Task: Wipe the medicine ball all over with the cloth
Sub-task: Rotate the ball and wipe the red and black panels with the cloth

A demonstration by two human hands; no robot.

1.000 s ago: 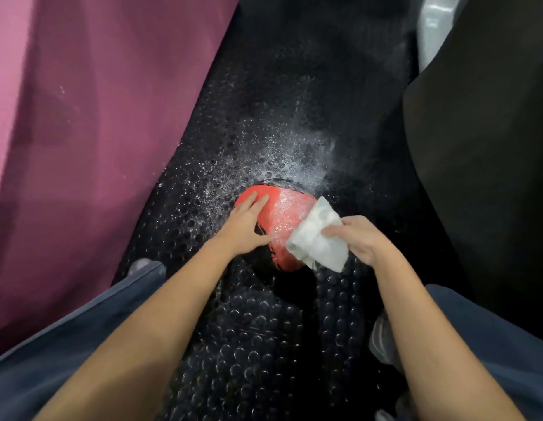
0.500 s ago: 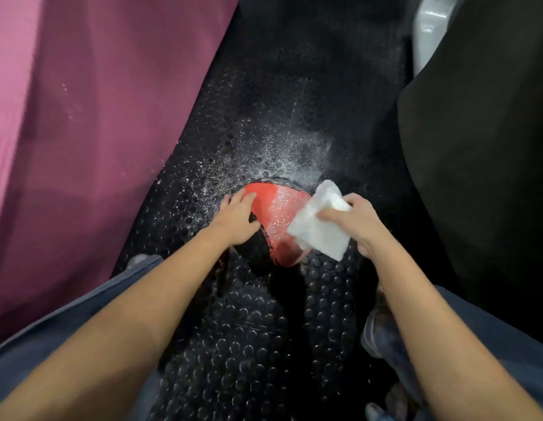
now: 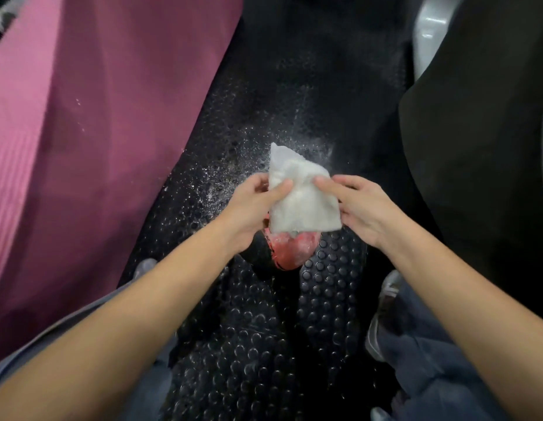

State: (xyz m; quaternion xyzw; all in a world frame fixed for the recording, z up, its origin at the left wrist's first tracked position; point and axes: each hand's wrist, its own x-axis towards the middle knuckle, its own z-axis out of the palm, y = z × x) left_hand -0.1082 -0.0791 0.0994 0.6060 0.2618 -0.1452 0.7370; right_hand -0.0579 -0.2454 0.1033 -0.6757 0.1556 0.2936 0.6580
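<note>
Cloth [image 3: 300, 199]: pinched at its two upper sides, my left hand [image 3: 253, 205] and my right hand [image 3: 362, 205] each clamped on it.
Ball [image 3: 291, 249]: on the studded mat [image 3: 324, 299], directly below the cloth, mostly hidden.
Nearer hand: both about equal.
Change: half a second ago my left hand rested on the ball; now it holds the cloth.

Cloth [image 3: 300, 202]: white. Medicine ball [image 3: 290, 252]: red with black. Floor mat [image 3: 264, 344]: black, raised round studs, white speckles. Mat [image 3: 97, 117]: pink, ribbed. Trousers [image 3: 431, 360]: blue-grey.
</note>
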